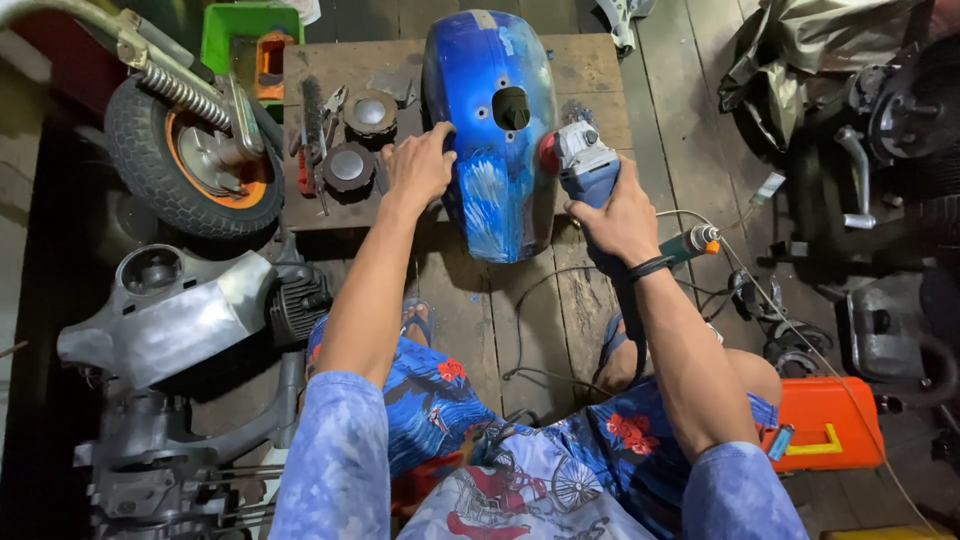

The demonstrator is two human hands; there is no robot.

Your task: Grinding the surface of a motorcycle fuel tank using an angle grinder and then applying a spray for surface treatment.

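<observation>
The blue fender [497,130] stands propped on the near edge of the low wooden desk [320,65], its lower end hanging past that edge over the plank floor [480,320], hump side up toward the camera. Judging by its surface, the stripping is only partly done: a patch at the lower left of the shell and some streaks near its top right show pale, scuffed marks where the paint has been worn thin, while the broad middle around the dark oval hole, and most of the right flank, remain glossy deep blue. So a good deal of paint looks left to take off. The left hand [417,168] presses on the fender's left side, fingers curled over its rim and closed against the metal, steadying it. The right hand [620,218] is wrapped fully round the body of a blue and grey angle grinder [580,160], whose head sits right at the fender's right edge; whether the disc touches the paint I cannot tell. A cable [540,290] trails from it across the floor. On the desk's left half lie two round metal caps [358,140], a wire brush and pliers [318,125], well apart from the fender. A small wheel [185,150] stands off the desk's left edge, and an orange case [825,425] rests on the floor by the person's right knee.
</observation>
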